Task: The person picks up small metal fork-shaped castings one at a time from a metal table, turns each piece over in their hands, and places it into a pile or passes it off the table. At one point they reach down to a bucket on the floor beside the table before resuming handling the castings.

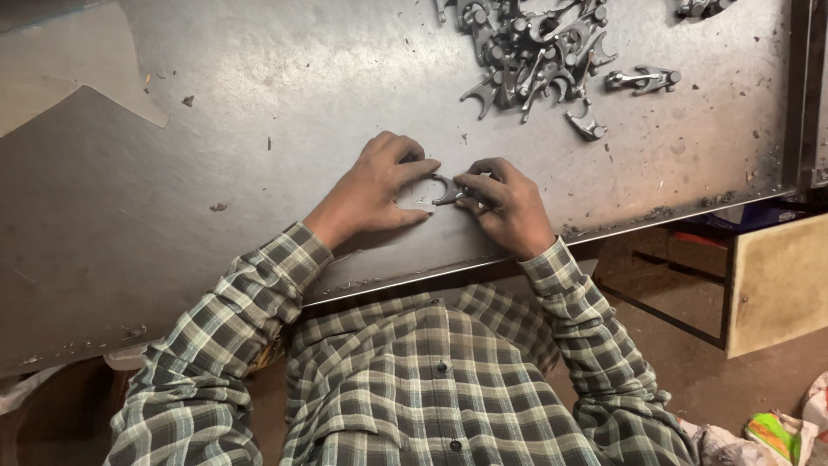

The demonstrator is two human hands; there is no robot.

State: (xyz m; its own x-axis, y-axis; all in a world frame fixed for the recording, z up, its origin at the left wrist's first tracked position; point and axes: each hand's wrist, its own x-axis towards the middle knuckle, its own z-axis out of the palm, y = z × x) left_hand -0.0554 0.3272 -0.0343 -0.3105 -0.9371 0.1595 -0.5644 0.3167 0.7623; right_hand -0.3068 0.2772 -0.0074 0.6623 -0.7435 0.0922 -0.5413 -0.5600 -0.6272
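Observation:
Both my hands rest on a grey metal tabletop [259, 103] near its front edge. Between them lies a small curved metal fork-shaped part [446, 190]. My left hand [375, 185] pinches its left end with fingertips and thumb. My right hand [509, 207] grips its right end with curled fingers. Farther back on the table sits a pile of several similar grey metal parts [535, 56]. My sleeves are green-and-white check.
Single parts lie apart from the pile: one [642, 80] to its right, one [588, 125] below it, more at the top right corner [703, 9]. Small debris dots the table. A beige board [776, 285] leans under the table's right end; crumpled wrappers [776, 431] lie on the floor.

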